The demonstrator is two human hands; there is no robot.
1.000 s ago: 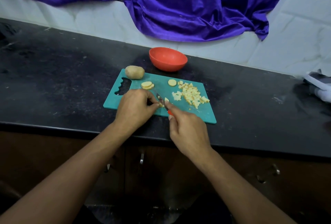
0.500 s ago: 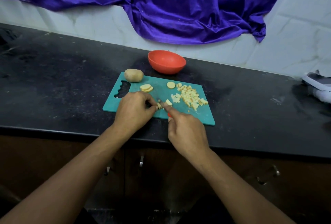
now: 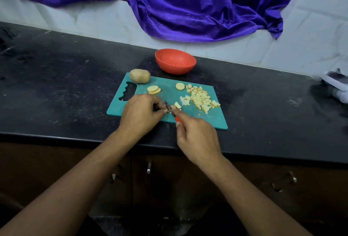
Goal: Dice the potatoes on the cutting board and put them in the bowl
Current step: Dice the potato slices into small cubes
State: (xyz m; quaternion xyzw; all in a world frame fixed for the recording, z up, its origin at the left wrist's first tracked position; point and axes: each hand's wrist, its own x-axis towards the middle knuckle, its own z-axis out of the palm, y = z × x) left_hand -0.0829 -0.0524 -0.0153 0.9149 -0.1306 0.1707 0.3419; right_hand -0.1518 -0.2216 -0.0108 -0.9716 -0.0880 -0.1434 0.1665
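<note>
On the teal plastic cutting board (image 3: 212, 120), the left hand (image 3: 140, 113) has its grip pinched on a pale potato piece (image 3: 169, 111). The right hand (image 3: 197, 137) has its grip clamped round a red-handled knife (image 3: 177, 118). Blocky dice (image 3: 201, 100) lie heaped just to the right, and the glossy orange bowl (image 3: 175, 61) stands behind on the black bench (image 3: 75, 85).

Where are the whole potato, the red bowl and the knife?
whole potato (image 3: 140, 76), head view, middle of its skin.
red bowl (image 3: 176, 68), head view, front outer wall.
knife (image 3: 168, 106), head view, blade between the hands.
</note>
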